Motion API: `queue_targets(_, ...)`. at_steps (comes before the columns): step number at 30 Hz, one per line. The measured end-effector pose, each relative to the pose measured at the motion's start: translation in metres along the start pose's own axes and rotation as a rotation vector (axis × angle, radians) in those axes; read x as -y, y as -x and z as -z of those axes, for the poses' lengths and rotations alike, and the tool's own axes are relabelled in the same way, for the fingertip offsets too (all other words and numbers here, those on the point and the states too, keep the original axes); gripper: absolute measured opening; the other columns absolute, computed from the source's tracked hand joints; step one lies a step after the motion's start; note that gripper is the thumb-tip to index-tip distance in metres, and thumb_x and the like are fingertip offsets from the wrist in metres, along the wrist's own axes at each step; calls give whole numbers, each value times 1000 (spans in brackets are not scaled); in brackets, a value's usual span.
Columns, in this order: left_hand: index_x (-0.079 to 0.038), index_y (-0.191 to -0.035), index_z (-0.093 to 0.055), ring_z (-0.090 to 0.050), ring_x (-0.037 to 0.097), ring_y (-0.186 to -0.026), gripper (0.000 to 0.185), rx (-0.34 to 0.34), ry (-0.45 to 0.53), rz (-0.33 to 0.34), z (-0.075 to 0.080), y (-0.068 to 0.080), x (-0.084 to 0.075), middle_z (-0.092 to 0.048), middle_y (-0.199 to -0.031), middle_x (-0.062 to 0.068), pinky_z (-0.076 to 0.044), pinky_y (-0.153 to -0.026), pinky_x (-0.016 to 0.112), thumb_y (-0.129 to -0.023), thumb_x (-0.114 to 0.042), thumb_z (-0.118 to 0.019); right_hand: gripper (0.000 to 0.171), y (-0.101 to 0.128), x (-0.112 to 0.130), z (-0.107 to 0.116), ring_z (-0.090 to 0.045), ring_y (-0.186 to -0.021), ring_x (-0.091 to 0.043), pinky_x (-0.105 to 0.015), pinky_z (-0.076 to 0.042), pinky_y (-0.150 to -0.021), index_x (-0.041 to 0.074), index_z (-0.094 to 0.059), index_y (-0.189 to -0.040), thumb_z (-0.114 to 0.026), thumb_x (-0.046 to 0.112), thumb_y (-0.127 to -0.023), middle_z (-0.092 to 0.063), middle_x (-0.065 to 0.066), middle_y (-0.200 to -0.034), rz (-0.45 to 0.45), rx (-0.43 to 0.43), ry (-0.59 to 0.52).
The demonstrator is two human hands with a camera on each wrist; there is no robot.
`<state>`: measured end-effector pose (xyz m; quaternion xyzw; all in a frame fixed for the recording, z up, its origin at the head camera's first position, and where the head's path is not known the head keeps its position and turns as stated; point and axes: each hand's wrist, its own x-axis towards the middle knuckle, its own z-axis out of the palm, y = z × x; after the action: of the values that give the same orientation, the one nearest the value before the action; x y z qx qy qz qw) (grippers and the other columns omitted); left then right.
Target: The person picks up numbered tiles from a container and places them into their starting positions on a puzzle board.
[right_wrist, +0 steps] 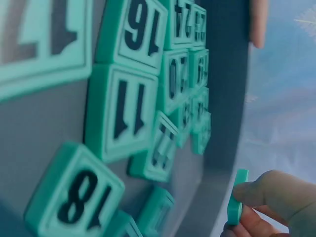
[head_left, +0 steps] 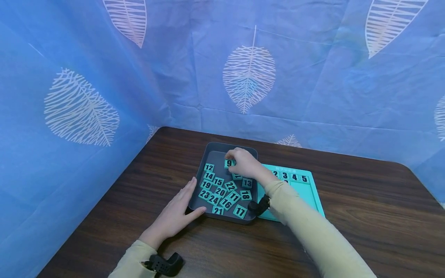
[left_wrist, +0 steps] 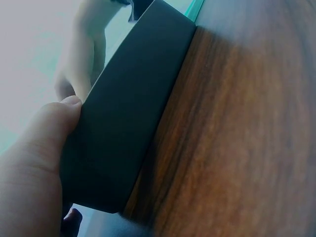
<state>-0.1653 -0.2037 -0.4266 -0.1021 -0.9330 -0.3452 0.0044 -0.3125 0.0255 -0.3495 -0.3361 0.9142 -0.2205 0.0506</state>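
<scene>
A dark grey tray [head_left: 217, 154] holds several turquoise number tiles, such as tile 17 [head_left: 240, 211] and tile 18 [head_left: 245, 195]. Over its far part, my right hand [head_left: 245, 162] pinches tile 9 [head_left: 228, 163] between thumb and fingers. That pinched tile [right_wrist: 238, 197] appears edge-on in the right wrist view. My left hand [head_left: 177, 212] rests against the tray's near left corner, fingers straight along the left side and thumb at the near edge. In the left wrist view its thumb [left_wrist: 47, 131] touches the tray's wall [left_wrist: 123, 113].
Right of the tray, a turquoise board [head_left: 314, 197] lies partly under my right forearm, with tiles such as tile 5 [head_left: 304, 178] in its top row. Both lie on a dark wooden table [head_left: 365, 216]. A blue leaf-patterned cloth [head_left: 302, 77] hangs behind and at the left.
</scene>
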Motion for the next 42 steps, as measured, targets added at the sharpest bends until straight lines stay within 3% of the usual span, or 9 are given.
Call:
queue_targets(8,-20,-155,-9,-12,23,-144,90,-19,-23,-4,1,0,3,-10,-160,0,-21,-111,55,-89,-62,-54,32,32,-11,29,-54,-101,-29,-43,-48,-85,-1,-62,-118,-65,7,-87,-58,-14,-113,-9,-75,-11)
queue_targets(16,-19,-155,-10,-12,22,-144,90,-21,-12,-9,0,0,6,-10,-159,0,-21,-111,55,-89,-61,-54,31,70,-43,45,-54,-99,-33,-45,-48,-81,-2,-62,-116,-64,4,-86,-57,-17,-113,-88,-87,20)
queue_targets(29,-20,-155,-9,-12,22,-144,90,-14,-1,-19,-2,2,5,-9,-160,0,-22,-111,54,-89,-62,-53,30,117,-92,52,-55,-95,-33,-46,-48,-78,-6,-62,-111,-66,-2,-82,-60,-18,-106,-143,-47,50)
queue_targets(42,-20,-155,-9,-12,22,-144,89,-17,7,-28,-4,0,1,-10,-159,0,-23,-110,55,-89,-61,-53,30,136,-118,45,-55,-91,-32,-45,-49,-75,-7,-62,-109,-66,-4,-80,-61,-18,-102,-188,-11,65)
